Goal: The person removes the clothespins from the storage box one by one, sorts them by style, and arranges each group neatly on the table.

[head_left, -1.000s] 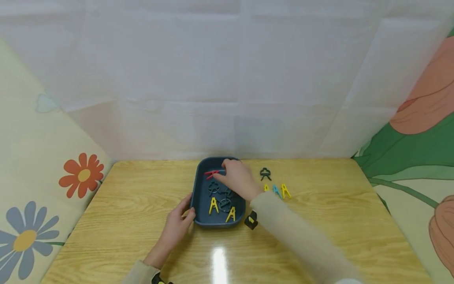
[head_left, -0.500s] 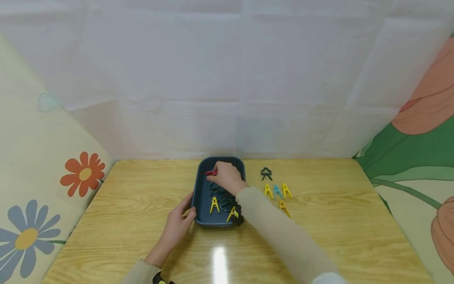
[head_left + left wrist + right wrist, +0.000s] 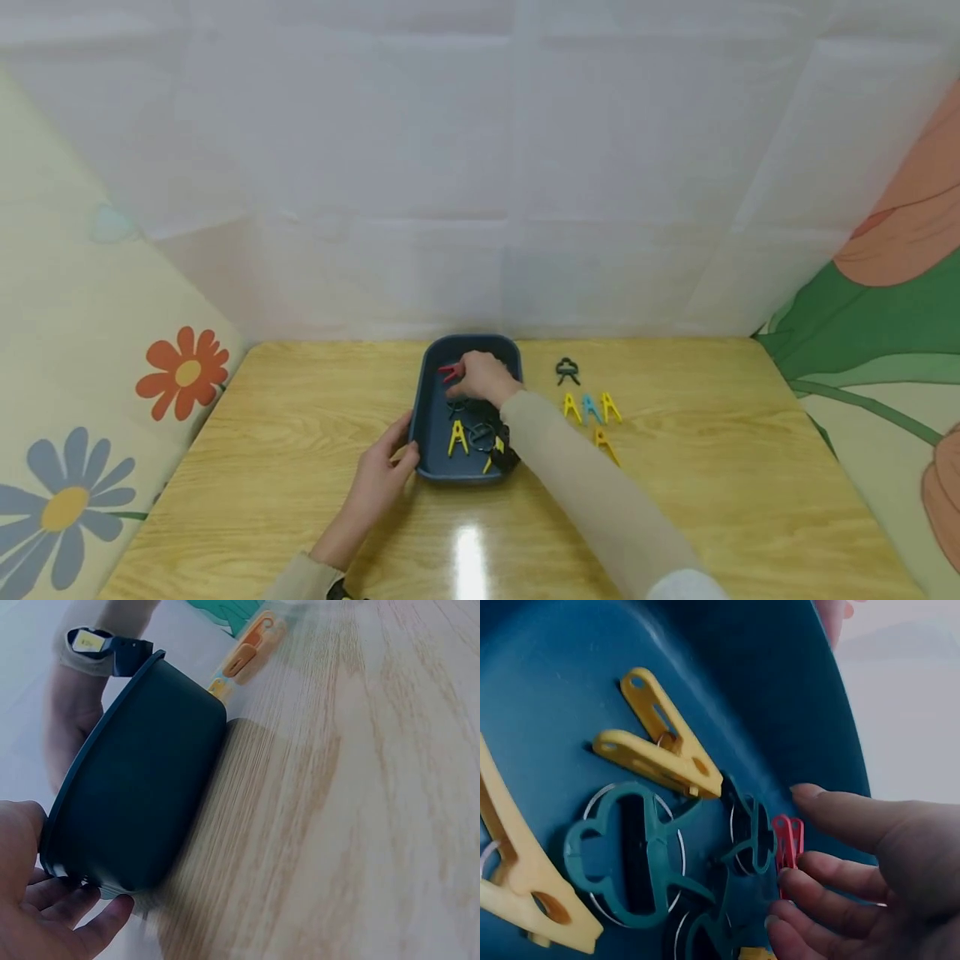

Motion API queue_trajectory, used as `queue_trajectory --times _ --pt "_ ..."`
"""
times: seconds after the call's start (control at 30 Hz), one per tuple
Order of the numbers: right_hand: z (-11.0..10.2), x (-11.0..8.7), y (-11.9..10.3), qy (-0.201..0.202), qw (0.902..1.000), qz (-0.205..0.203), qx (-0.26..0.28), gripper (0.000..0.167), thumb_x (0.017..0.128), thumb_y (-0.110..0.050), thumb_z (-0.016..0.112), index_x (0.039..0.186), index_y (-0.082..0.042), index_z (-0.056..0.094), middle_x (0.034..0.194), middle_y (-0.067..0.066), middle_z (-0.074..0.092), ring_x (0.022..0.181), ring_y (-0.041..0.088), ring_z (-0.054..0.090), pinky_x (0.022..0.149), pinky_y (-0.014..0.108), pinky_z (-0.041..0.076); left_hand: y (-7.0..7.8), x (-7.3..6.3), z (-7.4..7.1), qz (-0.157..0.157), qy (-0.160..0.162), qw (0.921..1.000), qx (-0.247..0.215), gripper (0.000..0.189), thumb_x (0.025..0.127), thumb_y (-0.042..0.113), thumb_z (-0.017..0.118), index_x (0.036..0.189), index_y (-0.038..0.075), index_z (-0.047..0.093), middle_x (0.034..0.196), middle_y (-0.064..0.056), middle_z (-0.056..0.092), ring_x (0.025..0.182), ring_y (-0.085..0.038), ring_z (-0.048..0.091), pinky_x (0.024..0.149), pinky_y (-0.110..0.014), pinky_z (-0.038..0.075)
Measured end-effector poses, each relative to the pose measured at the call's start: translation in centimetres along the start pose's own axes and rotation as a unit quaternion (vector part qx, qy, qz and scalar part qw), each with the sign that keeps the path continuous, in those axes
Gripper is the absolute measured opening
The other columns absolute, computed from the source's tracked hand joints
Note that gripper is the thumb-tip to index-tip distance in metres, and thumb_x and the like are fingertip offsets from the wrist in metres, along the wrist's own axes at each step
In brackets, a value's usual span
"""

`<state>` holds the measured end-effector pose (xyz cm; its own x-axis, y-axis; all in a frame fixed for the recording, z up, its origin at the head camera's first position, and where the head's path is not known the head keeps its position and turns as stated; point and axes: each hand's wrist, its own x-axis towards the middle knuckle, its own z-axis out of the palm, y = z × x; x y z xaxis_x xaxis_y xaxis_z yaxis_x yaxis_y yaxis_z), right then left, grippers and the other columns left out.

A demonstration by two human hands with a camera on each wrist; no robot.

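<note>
A dark blue tray (image 3: pixel 430 450) stands on the table with clips inside. My left hand (image 3: pixel 378 483) holds its left side, thumb at the rim and fingers against the outer wall in the left wrist view. My right hand (image 3: pixel 483 377) reaches into the far part of the tray. Next to its fingertips is a red clothespin (image 3: pixel 786 836), partly hidden by the fingers, with the thumb spread away from them. Also in the tray are yellow clothespins (image 3: pixel 667 742) and several dark green cloud-shaped clips (image 3: pixel 651 851) with wire rings.
Right of the tray, a dark clip (image 3: pixel 567 371), two yellow clothespins (image 3: pixel 611 407), a blue clothespin (image 3: pixel 591 408) and an orange clothespin (image 3: pixel 605 445) lie on the wooden table (image 3: pixel 285 433). A white sheet (image 3: pixel 360 208) hangs behind.
My right hand has come down and in among the clips beside the red clothespin, uncovering the orange clothespin on the table. The left hand stays at the tray.
</note>
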<state>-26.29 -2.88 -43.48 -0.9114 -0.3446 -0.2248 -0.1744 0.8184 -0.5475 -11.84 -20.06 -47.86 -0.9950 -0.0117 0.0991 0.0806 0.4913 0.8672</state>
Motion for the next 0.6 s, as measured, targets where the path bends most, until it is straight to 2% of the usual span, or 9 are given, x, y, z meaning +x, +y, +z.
queue_trajectory --times 0.13,0.3,0.37,0.5,0.6 --pt "0.3 0.4 0.1 -0.017 0.9993 0.01 -0.033 0.037 0.086 -0.04 0.086 0.104 -0.01 0.072 0.102 0.002 0.072 0.091 0.02 0.066 0.096 0.043 0.054 -0.2 0.1 0.1 -0.006 0.0 1.0 -0.001 0.052 0.102 0.001 0.056 0.153 -0.004 0.047 0.142 -0.025 0.061 0.128 -0.04 0.06 0.099 -0.057 0.055" --pt "0.9 0.8 0.1 -0.034 0.9975 0.019 -0.059 0.054 0.085 -0.043 0.086 0.12 -0.004 0.073 0.121 0.009 0.073 0.106 0.023 0.069 0.098 0.039 0.056 -0.3 0.1 0.2 -0.013 -0.001 0.9999 0.001 0.053 0.102 0.001 0.056 0.154 -0.003 0.046 0.144 -0.025 0.059 0.13 -0.041 0.059 0.1 -0.058 0.054" --pt "1.0 0.9 0.1 -0.038 0.9972 0.018 -0.061 0.055 0.085 -0.041 0.087 0.122 -0.003 0.072 0.121 0.01 0.073 0.105 0.022 0.069 0.095 0.036 0.056 -0.3 0.2 0.2 -0.012 0.0 0.9999 0.002 0.053 0.102 0.001 0.056 0.154 -0.003 0.046 0.145 -0.025 0.059 0.13 -0.041 0.059 0.1 -0.059 0.054" --pt "1.2 1.3 0.1 -0.038 0.9979 0.002 -0.053 0.038 0.085 -0.033 0.088 0.107 -0.006 0.073 0.106 0.006 0.074 0.091 0.018 0.066 0.087 0.034 0.056 -0.3 0.2 0.2 -0.004 0.004 1.0 0.002 0.052 0.101 0.001 0.056 0.153 -0.003 0.048 0.143 -0.025 0.061 0.128 -0.041 0.06 0.099 -0.058 0.055" --pt "1.4 1.7 0.1 -0.037 0.9981 -0.026 -0.041 0.028 0.086 -0.026 0.087 0.103 -0.009 0.072 0.104 0.004 0.072 0.09 0.016 0.063 0.085 0.032 0.055 -0.3 0.1 0.1 -0.003 0.003 1.0 0.005 0.052 0.101 0.0 0.057 0.153 -0.003 0.048 0.143 -0.025 0.06 0.128 -0.041 0.06 0.099 -0.058 0.055"
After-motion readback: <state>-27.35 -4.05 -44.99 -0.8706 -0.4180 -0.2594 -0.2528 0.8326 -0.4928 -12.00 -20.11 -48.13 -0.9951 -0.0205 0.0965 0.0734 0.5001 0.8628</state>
